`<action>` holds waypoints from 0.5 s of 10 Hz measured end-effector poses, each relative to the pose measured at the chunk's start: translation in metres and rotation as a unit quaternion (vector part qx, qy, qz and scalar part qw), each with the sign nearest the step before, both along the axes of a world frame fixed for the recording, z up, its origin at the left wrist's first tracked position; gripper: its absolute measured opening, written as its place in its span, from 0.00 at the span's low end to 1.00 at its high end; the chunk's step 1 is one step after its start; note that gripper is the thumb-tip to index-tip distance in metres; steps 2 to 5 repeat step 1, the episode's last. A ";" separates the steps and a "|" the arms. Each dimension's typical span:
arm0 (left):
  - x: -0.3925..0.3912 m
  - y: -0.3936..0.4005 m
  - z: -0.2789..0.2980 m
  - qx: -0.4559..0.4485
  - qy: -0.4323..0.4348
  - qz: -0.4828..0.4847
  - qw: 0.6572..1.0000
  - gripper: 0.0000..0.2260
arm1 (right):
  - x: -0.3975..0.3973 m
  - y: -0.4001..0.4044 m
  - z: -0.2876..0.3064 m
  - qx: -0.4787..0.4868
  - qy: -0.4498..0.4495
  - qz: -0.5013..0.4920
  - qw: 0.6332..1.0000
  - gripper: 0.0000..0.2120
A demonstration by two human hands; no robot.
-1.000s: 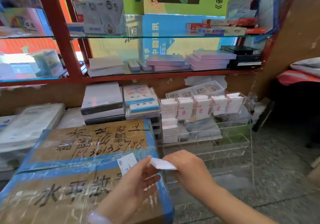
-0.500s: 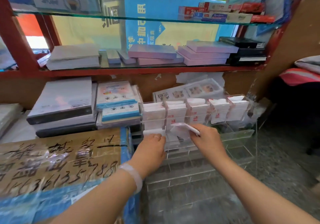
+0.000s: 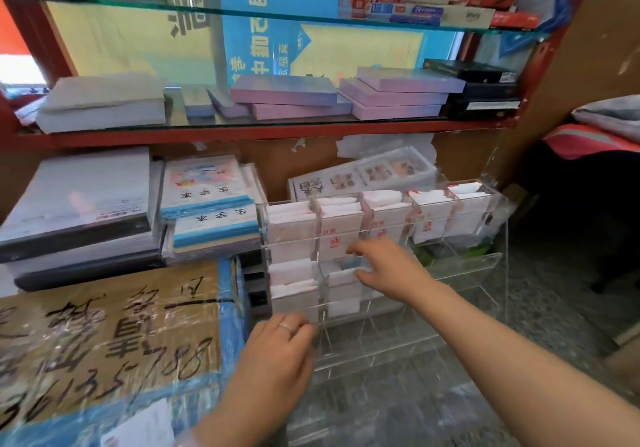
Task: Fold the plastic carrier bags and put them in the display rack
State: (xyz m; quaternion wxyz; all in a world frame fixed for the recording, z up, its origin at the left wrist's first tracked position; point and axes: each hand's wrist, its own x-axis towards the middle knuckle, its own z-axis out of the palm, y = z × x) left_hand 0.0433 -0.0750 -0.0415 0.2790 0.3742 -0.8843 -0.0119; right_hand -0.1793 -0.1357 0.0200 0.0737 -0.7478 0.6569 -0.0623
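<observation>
The taped cardboard box [image 3: 104,339] carries handwritten characters and numerals, and the blue workbooks [image 3: 211,218] read 生字本. The clear display rack [image 3: 460,263] holds folded white bags [image 3: 341,225] along its top row. The right hand [image 3: 388,268] has pushed another folded bag [image 3: 343,285] into the second row, fingers loosely spread. The left hand [image 3: 277,349], wearing a ring, has dropped to the rack's front edge, fingers curled; I cannot tell whether it grips.

A cardboard box [image 3: 104,353] sealed with blue tape and marked with black handwriting fills the lower left. Above it sit stacked paper packs [image 3: 79,211] and blue-edged exercise books [image 3: 207,204]. On the red shelf [image 3: 263,131] across the middle lie purple boxes [image 3: 346,96] and black boxes [image 3: 481,90]. Small red and blue cartons [image 3: 433,5] rest on a glass shelf [image 3: 242,13] at upper right.
</observation>
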 end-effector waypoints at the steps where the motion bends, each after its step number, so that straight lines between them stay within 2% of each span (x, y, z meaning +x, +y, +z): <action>1: 0.024 0.016 -0.005 -0.003 0.019 -0.036 0.999 0.08 | 0.002 0.006 0.001 -0.024 0.017 0.013 0.999 0.18; 5: 0.024 0.016 -0.005 -0.003 0.019 -0.036 0.999 0.08 | 0.002 0.006 0.001 -0.024 0.017 0.013 0.999 0.18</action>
